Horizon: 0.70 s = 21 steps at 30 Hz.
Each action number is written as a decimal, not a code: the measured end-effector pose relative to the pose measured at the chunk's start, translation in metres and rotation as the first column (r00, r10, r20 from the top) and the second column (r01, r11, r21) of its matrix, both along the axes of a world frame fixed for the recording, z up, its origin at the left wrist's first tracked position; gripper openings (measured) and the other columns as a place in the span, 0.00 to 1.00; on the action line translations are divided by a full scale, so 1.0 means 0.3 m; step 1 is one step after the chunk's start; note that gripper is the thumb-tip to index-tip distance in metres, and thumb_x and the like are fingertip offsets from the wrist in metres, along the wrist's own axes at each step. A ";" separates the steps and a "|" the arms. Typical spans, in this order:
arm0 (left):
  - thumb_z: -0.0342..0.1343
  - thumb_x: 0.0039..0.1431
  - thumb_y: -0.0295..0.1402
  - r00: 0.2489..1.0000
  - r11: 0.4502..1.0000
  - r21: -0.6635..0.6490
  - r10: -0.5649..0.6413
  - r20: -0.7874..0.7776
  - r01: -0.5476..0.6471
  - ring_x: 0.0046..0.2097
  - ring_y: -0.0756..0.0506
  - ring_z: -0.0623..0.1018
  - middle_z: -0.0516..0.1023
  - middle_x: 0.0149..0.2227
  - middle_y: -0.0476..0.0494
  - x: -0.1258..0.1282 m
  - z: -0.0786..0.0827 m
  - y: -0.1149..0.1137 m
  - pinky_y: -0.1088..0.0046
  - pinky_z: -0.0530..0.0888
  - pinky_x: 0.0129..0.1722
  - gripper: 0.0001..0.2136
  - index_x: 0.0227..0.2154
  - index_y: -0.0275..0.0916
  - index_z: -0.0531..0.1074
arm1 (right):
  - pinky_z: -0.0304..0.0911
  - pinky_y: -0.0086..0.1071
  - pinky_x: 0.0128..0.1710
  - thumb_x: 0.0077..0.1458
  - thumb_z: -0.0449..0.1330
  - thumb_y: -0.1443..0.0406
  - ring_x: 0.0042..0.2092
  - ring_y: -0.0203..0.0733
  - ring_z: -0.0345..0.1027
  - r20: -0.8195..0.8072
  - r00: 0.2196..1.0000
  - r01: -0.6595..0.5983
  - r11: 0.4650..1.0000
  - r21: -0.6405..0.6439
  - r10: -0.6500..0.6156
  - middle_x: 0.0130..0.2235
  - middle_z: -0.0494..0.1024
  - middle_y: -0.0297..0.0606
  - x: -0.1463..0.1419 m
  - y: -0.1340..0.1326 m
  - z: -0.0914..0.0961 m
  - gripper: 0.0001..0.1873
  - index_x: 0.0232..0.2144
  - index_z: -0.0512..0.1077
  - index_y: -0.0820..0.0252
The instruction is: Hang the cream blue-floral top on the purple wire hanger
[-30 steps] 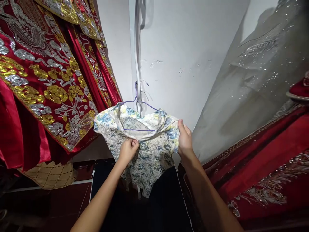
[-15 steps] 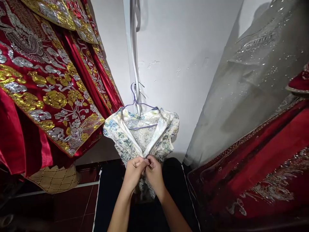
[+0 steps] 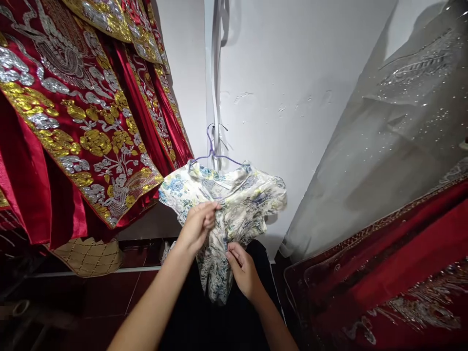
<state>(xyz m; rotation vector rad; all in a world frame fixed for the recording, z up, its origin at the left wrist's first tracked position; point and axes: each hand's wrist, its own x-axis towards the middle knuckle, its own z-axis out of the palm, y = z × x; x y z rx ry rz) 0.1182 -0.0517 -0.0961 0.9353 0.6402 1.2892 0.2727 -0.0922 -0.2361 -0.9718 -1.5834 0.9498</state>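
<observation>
A white dress (image 3: 248,204) with a blue, yellow and dark floral print hangs on a purple wire hanger (image 3: 211,152). Its neckline is narrow and the front edges lie against each other. My left hand (image 3: 197,226) pinches the front edge near the bottom of the neckline, fingers closed. Lower down, my right hand (image 3: 242,269) holds the front edge between thumb and fingers. The hanger's hook sits on a small hook of a pale vertical strip (image 3: 215,78). Whatever lies right under the fingertips is hidden.
On the left hangs a red garment (image 3: 106,107) with gold and silver sequins. At right are a sheer glittering grey-white fabric (image 3: 369,146) and a red embroidered garment (image 3: 395,273). Behind is a white wall (image 3: 278,58); dark reddish tiles (image 3: 106,302) cover the floor at lower left.
The hands have moved apart: the left rose to the neckline, the right stayed lower and shifted right. The dress front, spread wide before, is drawn together. The view has shifted slightly.
</observation>
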 end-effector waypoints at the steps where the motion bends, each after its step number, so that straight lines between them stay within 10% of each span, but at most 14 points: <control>1: 0.67 0.51 0.38 1.000 1.000 0.010 -0.019 0.017 0.019 0.17 0.60 0.49 0.53 0.16 0.61 -0.007 0.053 0.025 0.82 0.47 0.17 0.13 0.29 0.31 0.75 | 0.56 0.31 0.33 0.65 0.52 0.58 0.31 0.38 0.56 0.022 1.000 0.011 1.000 -0.001 -0.011 0.30 0.61 0.33 0.017 -0.004 -0.003 0.10 0.35 0.66 0.58; 7: 0.67 0.47 0.36 0.999 0.982 0.186 0.045 -0.025 -0.040 0.16 0.60 0.49 0.53 0.16 0.61 -0.042 0.289 0.088 0.81 0.45 0.16 0.12 0.26 0.31 0.75 | 0.54 0.31 0.30 0.65 0.52 0.59 0.30 0.38 0.53 0.099 0.995 -0.022 1.000 0.014 0.021 0.28 0.57 0.31 0.105 -0.013 -0.023 0.10 0.33 0.64 0.57; 12: 0.64 0.54 0.39 0.899 0.885 0.447 0.297 -0.323 -0.132 0.20 0.56 0.63 0.67 0.17 0.53 -0.007 0.249 0.011 0.80 0.56 0.20 0.11 0.28 0.33 0.75 | 0.56 0.31 0.28 0.63 0.55 0.58 0.27 0.36 0.56 0.160 0.987 -0.024 0.998 0.057 0.015 0.30 0.64 0.32 0.172 0.036 0.030 0.08 0.35 0.66 0.56; 18: 0.60 0.60 0.41 0.857 0.862 0.505 0.290 -0.425 -0.041 0.21 0.54 0.66 0.68 0.18 0.53 0.023 0.210 -0.021 0.79 0.59 0.22 0.13 0.27 0.36 0.71 | 0.62 0.32 0.29 0.63 0.56 0.60 0.31 0.39 0.67 -0.040 0.995 0.099 0.946 0.307 -0.091 0.41 0.75 0.38 0.129 0.137 0.428 0.30 0.64 0.54 0.48; 21: 0.60 0.60 0.41 0.858 0.845 0.533 0.298 -0.419 -0.034 0.22 0.54 0.66 0.68 0.19 0.53 0.025 0.218 -0.010 0.79 0.60 0.23 0.13 0.27 0.36 0.71 | 0.65 0.34 0.35 0.63 0.56 0.61 0.36 0.41 0.70 0.068 0.992 0.050 0.838 0.544 -0.103 0.42 0.77 0.39 0.080 0.198 0.606 0.19 0.56 0.68 0.52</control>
